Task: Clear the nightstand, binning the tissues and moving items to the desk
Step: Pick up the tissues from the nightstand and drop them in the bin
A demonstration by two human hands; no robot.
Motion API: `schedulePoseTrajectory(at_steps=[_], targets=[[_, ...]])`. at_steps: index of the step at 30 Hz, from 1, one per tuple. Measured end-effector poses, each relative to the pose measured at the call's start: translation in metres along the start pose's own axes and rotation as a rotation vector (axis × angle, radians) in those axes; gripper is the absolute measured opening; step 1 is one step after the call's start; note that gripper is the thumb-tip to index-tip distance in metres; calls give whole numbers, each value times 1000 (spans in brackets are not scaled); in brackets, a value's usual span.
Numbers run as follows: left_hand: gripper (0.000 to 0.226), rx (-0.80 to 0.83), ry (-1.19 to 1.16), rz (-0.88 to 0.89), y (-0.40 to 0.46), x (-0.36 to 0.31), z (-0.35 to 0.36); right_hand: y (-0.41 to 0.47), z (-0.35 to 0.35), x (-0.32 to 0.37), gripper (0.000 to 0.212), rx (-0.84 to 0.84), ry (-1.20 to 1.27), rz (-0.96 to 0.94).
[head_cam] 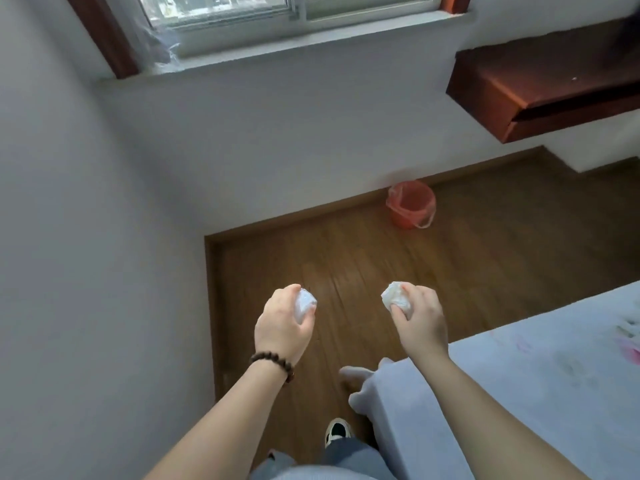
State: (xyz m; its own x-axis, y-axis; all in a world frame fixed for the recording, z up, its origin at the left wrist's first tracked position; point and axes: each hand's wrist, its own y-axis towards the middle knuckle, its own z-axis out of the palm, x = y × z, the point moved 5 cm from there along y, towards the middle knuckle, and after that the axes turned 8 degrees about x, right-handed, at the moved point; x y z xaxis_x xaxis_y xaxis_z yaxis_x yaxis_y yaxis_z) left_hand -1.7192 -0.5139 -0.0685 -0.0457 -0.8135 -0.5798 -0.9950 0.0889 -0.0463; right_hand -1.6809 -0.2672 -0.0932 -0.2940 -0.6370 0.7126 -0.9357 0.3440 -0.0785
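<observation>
1. Nearest the camera: blue jeans and one black-and-white shoe [336, 432] on the wood floor [485, 258]. Bed [519, 393] with a pale blue sheet fills the lower right; a sheet corner hangs off beside the shoe.
2. Left hand [282, 329]: held out over the floor, fingers curled tight around a crumpled white tissue [304, 303]. Dark beaded bracelet [273, 364] on that wrist.
3. Right hand [420, 318]: held out level with the left, well apart from it, fingers pinched on a second crumpled tissue [396, 297], white with a yellowish tinge.
4. Both tissues are in the air over bare floor, short of the bin.
5. Farther on: orange bin [411, 204] with a thin plastic liner, upright on the floor, just beside the white wall. Contents cannot be told.
6. Upper right: reddish-brown wooden bench [540, 88] standing out from the wall, well apart from the bin.
7. Farthest: window [294, 8] with a white sill; clear plastic bunched at its left end.
</observation>
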Motion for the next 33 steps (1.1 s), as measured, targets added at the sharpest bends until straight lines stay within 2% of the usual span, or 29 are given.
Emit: schedulePoseTrajectory(at_steps=[14, 20, 26, 33], targets=[[40, 157, 37, 187, 309, -64, 44, 224, -14, -8, 38, -174, -24, 254], [36, 239, 54, 295, 438, -98, 58, 327, -15, 12, 37, -246, -20, 354], [36, 289, 29, 370, 527, -143, 77, 397, -33, 16, 39, -304, -8, 440], [35, 338, 27, 407, 585, -191, 125, 462, -65, -12, 37, -330, -9, 467]])
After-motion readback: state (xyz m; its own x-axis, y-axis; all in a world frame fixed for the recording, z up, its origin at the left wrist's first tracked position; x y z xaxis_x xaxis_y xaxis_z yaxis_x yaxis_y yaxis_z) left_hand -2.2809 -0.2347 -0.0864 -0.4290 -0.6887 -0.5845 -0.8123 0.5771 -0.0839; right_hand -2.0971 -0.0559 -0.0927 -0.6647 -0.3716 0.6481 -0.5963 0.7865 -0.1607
